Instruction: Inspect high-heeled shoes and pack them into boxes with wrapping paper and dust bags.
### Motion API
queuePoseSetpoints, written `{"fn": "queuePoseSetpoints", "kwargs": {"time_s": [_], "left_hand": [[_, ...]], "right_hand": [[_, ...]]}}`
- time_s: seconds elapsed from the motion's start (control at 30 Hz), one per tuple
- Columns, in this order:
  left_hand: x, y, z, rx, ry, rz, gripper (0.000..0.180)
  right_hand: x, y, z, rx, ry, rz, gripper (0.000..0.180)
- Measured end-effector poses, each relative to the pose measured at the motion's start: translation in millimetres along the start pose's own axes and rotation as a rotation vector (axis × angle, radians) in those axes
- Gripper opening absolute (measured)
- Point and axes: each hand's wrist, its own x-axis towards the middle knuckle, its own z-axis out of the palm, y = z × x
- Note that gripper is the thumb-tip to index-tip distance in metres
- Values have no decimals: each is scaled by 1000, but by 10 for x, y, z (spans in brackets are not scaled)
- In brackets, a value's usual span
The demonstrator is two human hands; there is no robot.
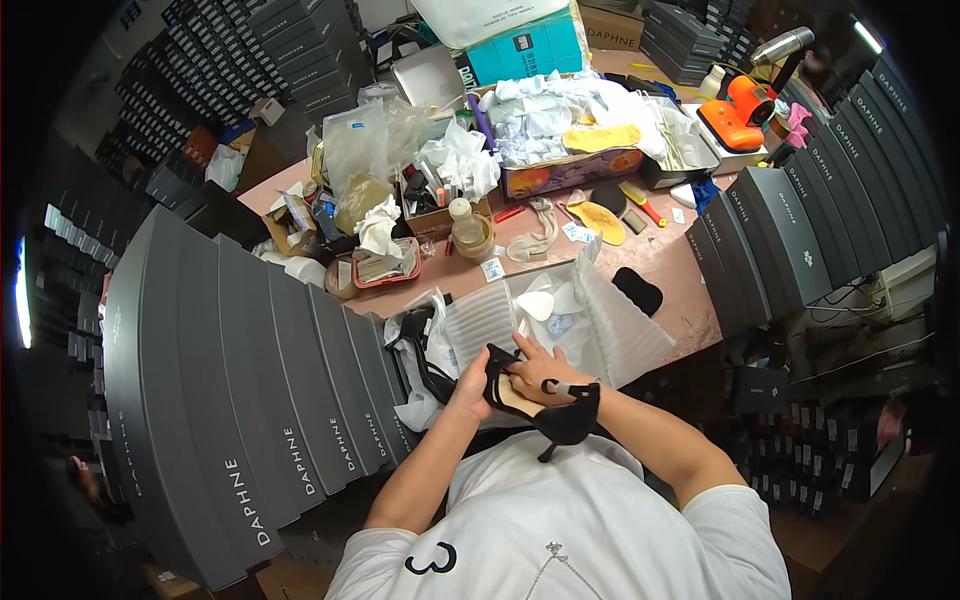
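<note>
A black high-heeled shoe point(572, 422) with a pale insole is held close to my body, its thin heel pointing down toward my shirt. My left hand point(473, 388) is closed around the side of its toe end. Across the shoe's opening lies my right hand point(542, 374), its fingers at the front part and partly hidden. A strap with a dark curved trim crosses near my right wrist. Just beyond my hands is an open box lined with ribbed white foam sheet point(480, 322). Another black strappy shoe point(418, 338) lies in white wrapping at the box's left.
Stacked grey shoe boxes point(255, 370) stand close on my left, and more grey boxes point(765, 235) on my right. Farther back on the pink table are a bottle point(467, 225), a carton of crumpled paper point(570, 180), yellow insoles point(600, 222), a black pad point(637, 291) and an orange device point(735, 120).
</note>
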Motion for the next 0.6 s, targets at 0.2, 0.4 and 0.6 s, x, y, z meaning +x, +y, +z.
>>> {"fn": "queuePoseSetpoints", "kwargs": {"time_s": [0.2,0.4,0.6], "left_hand": [[91,-46,-150,74,-13,132,52],[51,-91,-15,16,8,116,44],[154,47,-56,-37,-96,49,45]], "right_hand": [[80,-84,165,-257,153,1,36],[-13,-17,238,-356,323,-27,28],[-424,150,-31,136,452,-171,18]]}}
